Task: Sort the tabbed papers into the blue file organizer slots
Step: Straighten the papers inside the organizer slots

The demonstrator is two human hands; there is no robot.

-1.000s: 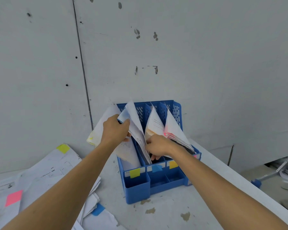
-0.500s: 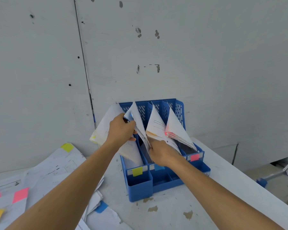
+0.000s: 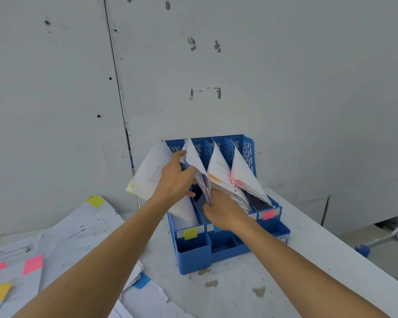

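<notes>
**Soft, flat light; wide-angle bend at the edges**

Bright, diffuse light fills the frame. The grey wall (image 3: 296, 88) is evenly lit from side to side. Shadows are weak: the slots of the blue file organizer (image 3: 193, 258) go dark between the tabbed papers (image 3: 218, 166), and a faint shade lies on the counter (image 3: 239, 299) at its foot. The pink tabs (image 3: 233, 180) bleed an oversaturated glow. Print on the loose sheets (image 3: 83, 228) at the left is smeared and soft. The wall seam (image 3: 115, 70) bows with the wide-angle lens, and the forearms (image 3: 308, 271) stretch toward the lower corners.
</notes>
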